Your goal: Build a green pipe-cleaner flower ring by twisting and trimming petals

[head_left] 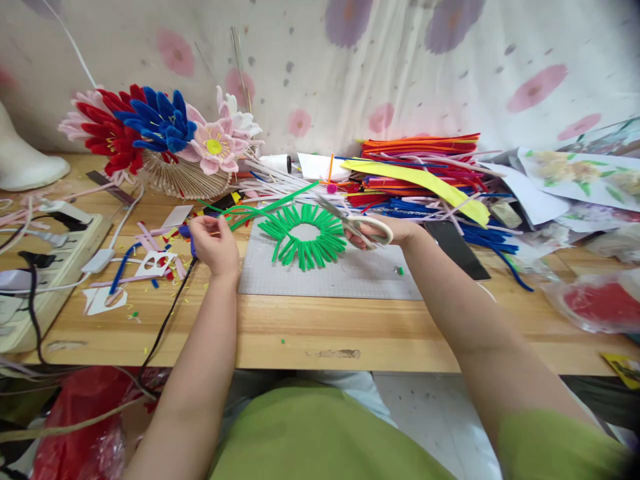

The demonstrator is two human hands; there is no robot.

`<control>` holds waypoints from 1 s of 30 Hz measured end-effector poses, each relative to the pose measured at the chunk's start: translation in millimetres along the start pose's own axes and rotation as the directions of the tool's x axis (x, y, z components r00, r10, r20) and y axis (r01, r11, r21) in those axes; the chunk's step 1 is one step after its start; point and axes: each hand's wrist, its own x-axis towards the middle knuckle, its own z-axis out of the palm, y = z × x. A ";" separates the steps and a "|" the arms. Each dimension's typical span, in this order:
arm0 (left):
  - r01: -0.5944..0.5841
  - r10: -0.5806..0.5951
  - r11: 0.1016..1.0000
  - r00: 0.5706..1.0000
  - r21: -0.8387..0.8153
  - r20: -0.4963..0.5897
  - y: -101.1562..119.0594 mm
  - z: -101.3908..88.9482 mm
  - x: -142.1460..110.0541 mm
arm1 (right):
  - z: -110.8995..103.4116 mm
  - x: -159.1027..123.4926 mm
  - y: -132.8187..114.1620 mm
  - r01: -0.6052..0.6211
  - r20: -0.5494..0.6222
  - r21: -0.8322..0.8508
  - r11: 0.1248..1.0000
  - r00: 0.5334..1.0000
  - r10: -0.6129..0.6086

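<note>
My right hand (363, 235) grips a pair of scissors (375, 227) with pale handles, the blades pointing left over the edge of a green ring. This ring (285, 253), bent from fuzzy pipe cleaner into many loops, lies on a grey cutting mat (320, 283). Loose green pipe cleaner (287, 198) stretches behind it toward the left. My left hand (216, 243) is closed, fingers curled together, left of the ring; what is between the fingertips cannot be made out. Right beside it shows a blue-purple tool (190, 241) with a black cord, partly hidden by the hand.
Fuzzy flowers (160, 123) stand at the back left. Bundles of coloured pipe cleaners (420, 150) lie behind the mat, with a dark phone (457, 250) at right. A power strip (60, 280) with cables lies at left, near paper scraps (156, 263). The table's front edge is close.
</note>
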 end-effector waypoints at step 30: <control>-0.580 0.093 0.810 0.274 0.088 0.957 47.6 26.1 -32.3 | 18.7 -25.4 61.9 -0.597 -0.934 -0.358 0.718 0.214 -0.287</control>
